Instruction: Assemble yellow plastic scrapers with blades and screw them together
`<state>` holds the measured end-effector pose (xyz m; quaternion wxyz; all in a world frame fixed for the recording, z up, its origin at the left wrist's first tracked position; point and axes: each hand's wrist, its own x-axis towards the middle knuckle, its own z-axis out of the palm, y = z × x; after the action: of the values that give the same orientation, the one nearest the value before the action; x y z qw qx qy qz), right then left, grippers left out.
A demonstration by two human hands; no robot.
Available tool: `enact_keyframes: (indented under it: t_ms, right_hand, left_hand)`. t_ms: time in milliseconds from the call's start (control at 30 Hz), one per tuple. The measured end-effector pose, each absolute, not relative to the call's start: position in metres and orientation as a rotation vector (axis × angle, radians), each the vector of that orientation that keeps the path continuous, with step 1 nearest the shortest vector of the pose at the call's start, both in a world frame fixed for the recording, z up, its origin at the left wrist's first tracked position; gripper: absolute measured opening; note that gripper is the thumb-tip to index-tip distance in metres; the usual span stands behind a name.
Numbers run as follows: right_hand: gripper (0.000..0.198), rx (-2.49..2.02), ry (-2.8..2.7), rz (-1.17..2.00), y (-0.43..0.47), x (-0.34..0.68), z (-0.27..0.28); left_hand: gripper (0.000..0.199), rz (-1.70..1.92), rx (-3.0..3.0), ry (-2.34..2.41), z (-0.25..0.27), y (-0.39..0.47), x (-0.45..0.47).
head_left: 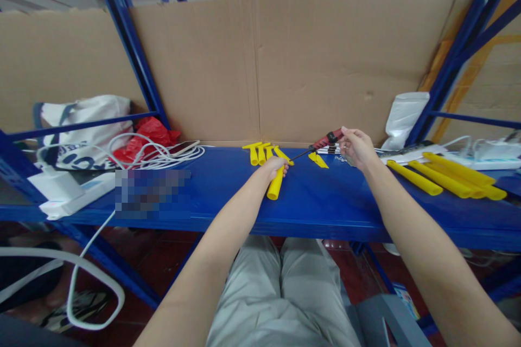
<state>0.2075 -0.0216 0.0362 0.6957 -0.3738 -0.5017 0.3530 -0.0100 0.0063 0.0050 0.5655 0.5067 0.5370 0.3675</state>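
Observation:
My left hand point(278, 166) is closed around a yellow tube point(275, 186) whose round end points toward me. In my right hand point(358, 146) is the end of a red and black screwdriver point(326, 140), pinched between the fingers. Its dark shaft slants down left to the yellow piece at my left hand; the exact contact of the tip is too small to tell. Behind my left hand stand several yellow T-shaped pieces point(254, 155). A small flat yellow piece point(319, 160) lies between my hands. Tiny shiny parts point(339, 158) are scattered near my right hand.
Several long yellow tubes point(448, 176) lie on the blue shelf point(228, 195) at right, near a white pouch point(405, 119). At left are white cables point(163, 154), a red plastic bag point(152, 133), a cloth bag point(93, 119) and a power strip point(77, 198). Cardboard point(317, 65) closes the back.

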Motion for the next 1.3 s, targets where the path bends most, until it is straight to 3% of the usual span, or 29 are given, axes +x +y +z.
enact_keyframes:
  t_ms: [1300]
  right_hand:
    - [0.036,-0.771,-1.226,0.783,-0.0253,0.2037,0.0381]
  left_hand:
    - [0.013,0.868,1.207,1.265,0.0043,0.0064,-0.01]
